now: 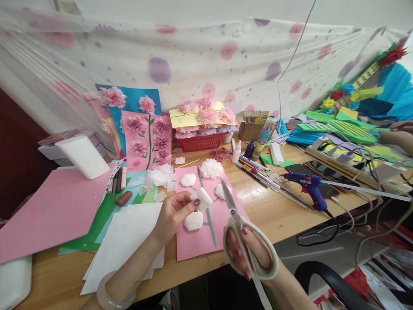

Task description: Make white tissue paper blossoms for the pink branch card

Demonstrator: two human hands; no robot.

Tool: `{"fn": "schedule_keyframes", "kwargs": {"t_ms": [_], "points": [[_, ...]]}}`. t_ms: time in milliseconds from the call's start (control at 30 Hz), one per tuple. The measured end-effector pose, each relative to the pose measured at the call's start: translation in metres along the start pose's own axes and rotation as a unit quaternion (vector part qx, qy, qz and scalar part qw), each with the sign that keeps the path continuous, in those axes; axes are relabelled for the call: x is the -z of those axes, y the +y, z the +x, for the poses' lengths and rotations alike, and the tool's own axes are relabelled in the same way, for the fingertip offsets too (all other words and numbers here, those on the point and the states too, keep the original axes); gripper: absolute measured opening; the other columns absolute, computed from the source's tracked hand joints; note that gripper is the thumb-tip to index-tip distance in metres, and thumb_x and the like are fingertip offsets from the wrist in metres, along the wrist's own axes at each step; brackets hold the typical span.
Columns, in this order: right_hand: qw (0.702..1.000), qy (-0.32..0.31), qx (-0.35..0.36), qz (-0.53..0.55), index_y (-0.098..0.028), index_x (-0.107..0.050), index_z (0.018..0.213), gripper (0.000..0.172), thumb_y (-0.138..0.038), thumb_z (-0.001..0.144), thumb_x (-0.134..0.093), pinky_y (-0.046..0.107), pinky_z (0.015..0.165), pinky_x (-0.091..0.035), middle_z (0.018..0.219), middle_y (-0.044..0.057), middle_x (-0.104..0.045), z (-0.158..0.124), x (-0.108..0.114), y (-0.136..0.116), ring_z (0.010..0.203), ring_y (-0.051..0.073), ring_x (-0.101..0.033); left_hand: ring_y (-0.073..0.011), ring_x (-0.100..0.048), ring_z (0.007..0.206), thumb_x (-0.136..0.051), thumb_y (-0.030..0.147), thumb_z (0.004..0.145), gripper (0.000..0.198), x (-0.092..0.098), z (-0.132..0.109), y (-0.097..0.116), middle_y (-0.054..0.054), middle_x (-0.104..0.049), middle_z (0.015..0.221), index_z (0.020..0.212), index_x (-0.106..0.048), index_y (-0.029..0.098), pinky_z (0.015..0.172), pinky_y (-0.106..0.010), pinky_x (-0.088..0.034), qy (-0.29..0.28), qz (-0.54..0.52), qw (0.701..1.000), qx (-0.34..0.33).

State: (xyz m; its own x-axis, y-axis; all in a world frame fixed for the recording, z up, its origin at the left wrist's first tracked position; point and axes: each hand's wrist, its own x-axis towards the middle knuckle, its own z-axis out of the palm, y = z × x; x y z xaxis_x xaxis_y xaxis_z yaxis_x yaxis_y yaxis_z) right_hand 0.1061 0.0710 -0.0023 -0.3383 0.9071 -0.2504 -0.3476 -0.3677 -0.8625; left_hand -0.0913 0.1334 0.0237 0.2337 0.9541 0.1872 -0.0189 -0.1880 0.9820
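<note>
Between the thumb and fingers of my left hand (pixel 176 213) is a small folded piece of white tissue paper (pixel 204 199). My right hand (pixel 250 247) is around the handles of a pair of scissors (pixel 229 199), whose blades point up and away, to the right of the folded piece and apart from it. Below both hands lies a pink sheet (pixel 190 249) with a green-grey stem on it. It carries a fluffy white paper flower (pixel 211 168) at the top and three flat white paper pads, one of them a pad (pixel 193 221) beside my left hand.
White sheets (pixel 121 241) and pink card (pixel 54 206) lie left, tissue squares (pixel 159 177) behind. A pink flower picture (pixel 146 142) stands beside a red basket (pixel 201 142). To the right are pens, a glue bottle (pixel 236 153), a blue glue gun (pixel 306 186) and another person's hand (pixel 398 137).
</note>
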Motion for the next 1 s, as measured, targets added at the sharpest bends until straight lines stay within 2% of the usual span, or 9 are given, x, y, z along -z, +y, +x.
{"fn": "schedule_keyframes", "kwargs": {"t_ms": [67, 100, 233, 300, 400, 600, 867, 933, 1000], "points": [[0.979, 0.103, 0.079, -0.160, -0.017, -0.053, 0.068, 0.047, -0.063, 0.070, -0.062, 0.020, 0.033, -0.036, 0.049, -0.004, -0.048, -0.006, 0.015, -0.019, 0.036, 0.008, -0.044, -0.0138, -0.055, 0.065, -0.064, 0.025, 0.078, 0.012, -0.001, -0.002, 0.004, -0.002, -0.061, 0.068, 0.070, -0.063, 0.016, 0.061, -0.025, -0.044, 0.033, 0.120, 0.988, -0.088], [0.949, 0.155, 0.105, -0.254, -0.017, -0.056, 0.075, 0.039, -0.055, 0.072, -0.065, 0.022, 0.043, -0.042, 0.057, -0.001, -0.054, -0.009, 0.024, -0.030, 0.046, 0.011, -0.051, -0.0138, -0.056, 0.066, -0.063, 0.021, 0.078, 0.009, -0.001, -0.003, 0.005, -0.002, -0.062, 0.069, 0.070, -0.063, 0.017, 0.061, -0.025, -0.045, 0.049, 0.179, 0.972, -0.141], [0.738, 0.323, 0.120, -0.580, -0.019, -0.063, 0.088, 0.027, -0.043, 0.077, -0.059, 0.031, 0.060, -0.043, 0.080, 0.007, -0.066, -0.020, 0.065, -0.055, 0.072, 0.023, -0.060, -0.0150, -0.062, 0.071, -0.060, 0.009, 0.078, 0.010, 0.001, -0.005, 0.008, -0.003, -0.067, 0.073, 0.078, -0.064, 0.018, 0.066, -0.026, -0.049, 0.093, 0.321, 0.883, -0.330], [0.651, 0.350, 0.112, -0.664, -0.018, -0.063, 0.093, 0.027, -0.040, 0.080, -0.053, 0.033, 0.062, -0.042, 0.084, 0.009, -0.067, -0.021, 0.083, -0.056, 0.076, 0.027, -0.060, -0.0160, -0.064, 0.075, -0.059, 0.006, 0.079, 0.015, 0.003, -0.005, 0.007, -0.004, -0.069, 0.077, 0.085, -0.065, 0.018, 0.071, -0.028, -0.051, 0.096, 0.352, 0.846, -0.390], [0.597, 0.344, 0.118, -0.715, -0.015, -0.062, 0.100, 0.030, -0.035, 0.081, -0.050, 0.035, 0.064, -0.043, 0.088, 0.013, -0.069, -0.017, 0.103, -0.051, 0.078, 0.029, -0.062, -0.0159, -0.064, 0.077, -0.059, 0.004, 0.079, 0.020, 0.005, -0.006, 0.006, -0.004, -0.069, 0.080, 0.092, -0.065, 0.017, 0.076, -0.030, -0.053, 0.086, 0.375, 0.815, -0.433], [0.606, 0.321, 0.113, -0.718, -0.013, -0.062, 0.101, 0.031, -0.032, 0.079, -0.051, 0.039, 0.072, -0.046, 0.096, 0.016, -0.069, -0.007, 0.117, -0.051, 0.086, 0.032, -0.063, -0.0152, -0.065, 0.078, -0.059, 0.005, 0.080, 0.022, 0.005, -0.007, 0.004, -0.004, -0.069, 0.082, 0.097, -0.063, 0.017, 0.075, -0.030, -0.055, 0.082, 0.389, 0.804, -0.442], [0.623, 0.349, 0.138, -0.686, -0.016, -0.061, 0.091, 0.019, -0.026, 0.078, -0.054, 0.041, 0.073, -0.045, 0.091, 0.013, -0.066, 0.001, 0.109, -0.060, 0.086, 0.030, -0.061, -0.0159, -0.067, 0.078, -0.058, 0.007, 0.081, 0.018, 0.003, -0.007, 0.007, -0.003, -0.070, 0.079, 0.092, -0.065, 0.019, 0.070, -0.027, -0.055, 0.096, 0.385, 0.812, -0.428], [0.654, 0.352, 0.200, -0.639, -0.018, -0.061, 0.090, 0.015, -0.028, 0.080, -0.056, 0.041, 0.075, -0.046, 0.091, 0.011, -0.065, -0.001, 0.092, -0.062, 0.086, 0.028, -0.060, -0.0154, -0.067, 0.077, -0.058, 0.006, 0.080, 0.018, 0.002, -0.007, 0.008, -0.003, -0.070, 0.078, 0.091, -0.065, 0.019, 0.070, -0.026, -0.055, 0.097, 0.383, 0.812, -0.429], [0.724, 0.301, 0.301, -0.542, -0.020, -0.061, 0.093, 0.015, -0.031, 0.082, -0.059, 0.038, 0.079, -0.047, 0.092, 0.008, -0.065, -0.003, 0.065, -0.062, 0.087, 0.024, -0.061, -0.0150, -0.067, 0.076, -0.059, 0.006, 0.080, 0.017, 0.001, -0.007, 0.009, -0.003, -0.070, 0.078, 0.090, -0.065, 0.018, 0.069, -0.026, -0.055, 0.089, 0.379, 0.816, -0.427]]}}
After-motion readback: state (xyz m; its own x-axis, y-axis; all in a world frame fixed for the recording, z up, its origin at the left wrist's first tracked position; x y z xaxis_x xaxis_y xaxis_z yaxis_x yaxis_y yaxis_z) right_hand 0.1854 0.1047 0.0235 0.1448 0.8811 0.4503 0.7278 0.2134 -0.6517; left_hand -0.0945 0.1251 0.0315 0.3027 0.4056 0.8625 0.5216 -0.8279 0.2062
